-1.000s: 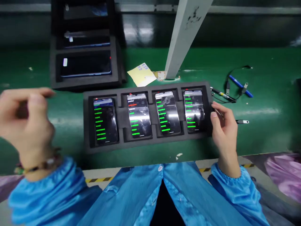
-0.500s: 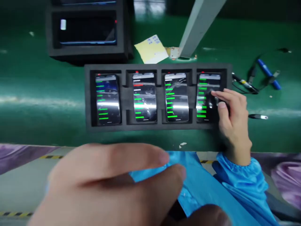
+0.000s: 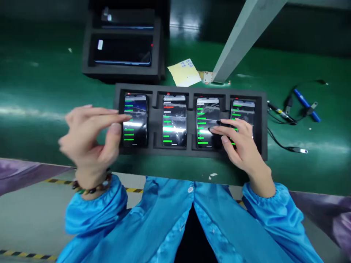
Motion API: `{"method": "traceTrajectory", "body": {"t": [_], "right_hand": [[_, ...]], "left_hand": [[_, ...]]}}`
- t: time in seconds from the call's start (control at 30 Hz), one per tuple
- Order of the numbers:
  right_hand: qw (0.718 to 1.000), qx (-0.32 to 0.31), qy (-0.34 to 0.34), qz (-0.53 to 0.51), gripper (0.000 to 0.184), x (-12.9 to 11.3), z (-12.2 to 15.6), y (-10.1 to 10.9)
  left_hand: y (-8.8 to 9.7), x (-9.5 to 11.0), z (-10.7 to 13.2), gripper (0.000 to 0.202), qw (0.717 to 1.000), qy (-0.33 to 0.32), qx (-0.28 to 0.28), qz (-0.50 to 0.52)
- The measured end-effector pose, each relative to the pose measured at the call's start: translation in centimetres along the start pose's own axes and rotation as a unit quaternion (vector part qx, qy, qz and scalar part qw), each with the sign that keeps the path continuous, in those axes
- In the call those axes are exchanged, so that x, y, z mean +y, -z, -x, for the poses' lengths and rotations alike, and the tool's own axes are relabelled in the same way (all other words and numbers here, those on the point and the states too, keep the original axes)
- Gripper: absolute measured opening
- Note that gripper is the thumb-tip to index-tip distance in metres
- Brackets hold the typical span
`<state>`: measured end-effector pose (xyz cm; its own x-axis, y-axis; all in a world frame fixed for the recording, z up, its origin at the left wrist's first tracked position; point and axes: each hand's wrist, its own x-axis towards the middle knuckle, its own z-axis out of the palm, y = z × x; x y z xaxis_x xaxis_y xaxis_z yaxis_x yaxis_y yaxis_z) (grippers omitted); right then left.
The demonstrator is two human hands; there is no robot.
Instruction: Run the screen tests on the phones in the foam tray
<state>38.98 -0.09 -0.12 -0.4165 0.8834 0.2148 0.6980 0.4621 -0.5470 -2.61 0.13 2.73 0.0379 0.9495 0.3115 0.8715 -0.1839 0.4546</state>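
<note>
Four slots of a black foam tray would be several; the tray (image 3: 192, 153) holds a row of smartphones with lit screens showing green bars. My left hand (image 3: 94, 133), with a beaded bracelet at the wrist, has its index finger over the leftmost phone (image 3: 135, 135); no object is in it. The second phone (image 3: 174, 120) also shows a red line and has no hand on it. My right hand (image 3: 241, 142) holds nothing, fingers apart, fingertips at the screen of the third phone (image 3: 204, 113). It partly covers the rightmost phone (image 3: 244, 107).
Behind on the left, another foam tray (image 3: 123, 69) holds dark phones. A yellow paper note (image 3: 184, 73) lies near a grey metal post (image 3: 236, 40). Cables (image 3: 287, 148) and a blue stick-shaped thing (image 3: 307, 106) lie at right on the green table (image 3: 55, 109).
My left hand has gone from close before the camera to the leftmost phone. My right hand has shifted left from the rightmost phone to the third one.
</note>
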Motion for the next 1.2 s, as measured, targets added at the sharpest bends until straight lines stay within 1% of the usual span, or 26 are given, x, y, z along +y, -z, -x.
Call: {"method": "traceTrajectory", "body": {"t": [0.03,0.1,0.13,0.2,0.27,0.3,0.37,0.43,0.5,0.57,0.67,0.73,0.8,0.87,0.93,1.0,1.1,1.13,1.2], "right_hand": [[1.0,-0.003,-0.004,0.007,0.038,0.0,-0.3,-0.3],[0.999,0.007,-0.026,0.025,0.039,0.0,-1.0,-0.7],[0.999,0.013,-0.036,0.033,0.04,0.1,-1.3,-0.8],[0.998,0.02,-0.053,0.041,0.042,0.2,-1.8,-0.8],[0.996,0.033,-0.072,0.039,0.042,0.4,-1.8,-0.4],[0.995,0.048,-0.081,0.037,0.041,0.5,-1.6,0.0],[0.989,0.097,-0.104,0.034,0.04,0.9,-0.6,0.8],[0.979,0.153,-0.128,0.035,0.038,1.4,0.8,1.6],[0.971,0.185,-0.145,0.037,0.037,1.9,2.3,2.1],[0.972,0.18,-0.149,0.037,0.035,2.2,3.5,2.3],[0.978,0.139,-0.154,0.038,0.035,2.6,4.1,2.4],[0.978,0.125,-0.163,0.046,0.037,2.8,3.8,2.4],[0.976,0.124,-0.17,0.052,0.038,3.1,3.2,2.4],[0.976,0.124,-0.169,0.053,0.04,3.5,2.6,2.5],[0.977,0.125,-0.166,0.05,0.04,3.7,2.3,2.6],[0.977,0.129,-0.161,0.049,0.04,3.8,2.4,2.6],[0.976,0.148,-0.151,0.046,0.038,3.4,3.0,2.6],[0.976,0.155,-0.148,0.044,0.037,3.2,3.3,2.5],[0.975,0.163,-0.143,0.04,0.036,2.8,3.8,2.4]], "left_hand": [[0.0,-0.9,-0.2,0.028,1.0,-0.021,0.003,-0.019],[-0.2,-2.7,-0.2,0.028,0.997,-0.047,-0.024,-0.061],[-0.3,-3.3,-0.1,0.029,0.995,-0.049,-0.047,-0.078],[-0.8,-3.7,-0.1,0.035,0.992,-0.037,-0.07,-0.096],[-1.4,-3.0,-0.3,0.039,0.993,-0.045,-0.072,-0.084],[-1.7,-2.2,-0.6,0.039,0.993,-0.067,-0.077,-0.066],[-2.6,-0.5,-1.1,0.038,0.985,-0.133,-0.111,-0.022],[-3.6,1.0,-1.7,0.038,0.969,-0.193,-0.157,0.009],[-4.4,1.8,-2.2,0.041,0.96,-0.211,-0.183,0.014],[-5.0,1.9,-2.6,0.045,0.962,-0.203,-0.184,0.009],[-5.2,1.8,-3.1,0.048,0.965,-0.186,-0.184,0.005],[-4.9,1.7,-3.3,0.049,0.967,-0.179,-0.18,0.011],[-4.1,1.3,-3.1,0.047,0.974,-0.159,-0.159,0.011],[-3.1,0.4,-2.7,0.042,0.987,-0.117,-0.106,-0.004],[-2.1,-1.1,-2.0,0.037,0.995,-0.077,-0.057,-0.027],[-1.5,-2.7,-1.4,0.036,0.996,-0.058,-0.053,-0.047],[-1.4,-4.5,-1.0,0.037,0.995,-0.046,-0.067,-0.062],[-1.5,-4.7,-1.1,0.037,0.995,-0.044,-0.066,-0.065],[-1.8,-4.4,-1.3,0.038,0.995,-0.042,-0.056,-0.065]]}}
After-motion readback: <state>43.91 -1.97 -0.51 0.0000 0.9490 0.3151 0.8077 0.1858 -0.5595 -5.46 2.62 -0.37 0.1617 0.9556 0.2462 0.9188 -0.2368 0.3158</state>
